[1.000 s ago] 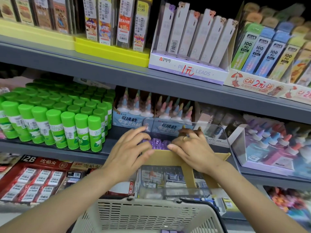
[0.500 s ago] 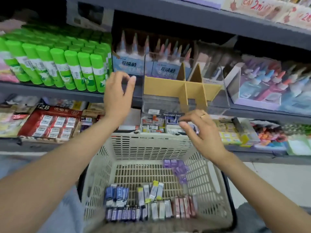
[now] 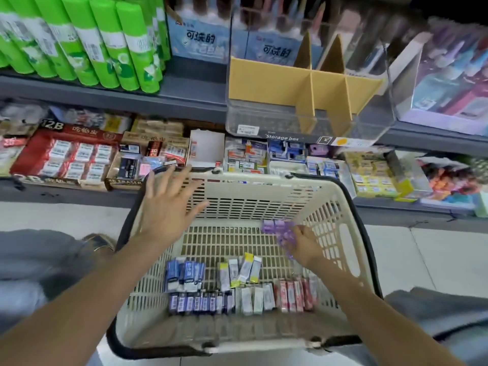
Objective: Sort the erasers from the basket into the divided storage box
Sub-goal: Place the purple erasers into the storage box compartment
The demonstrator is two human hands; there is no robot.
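In basket (image 3: 327, 204): right hand (image 3: 303, 243) reaching into purple erasers (image 3: 274, 225), grip unclear; left hand (image 3: 169, 204) spread, empty. Erasers likely light, wrappers slick; pinch long sides.

Cream slotted basket (image 3: 264, 204), purple erasers (image 3: 274, 225)

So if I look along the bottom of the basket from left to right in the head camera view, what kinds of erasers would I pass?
Blue erasers → yellow and white erasers → pink erasers, all on the floor of the basket. Further back, the right hand reaches the purple erasers.
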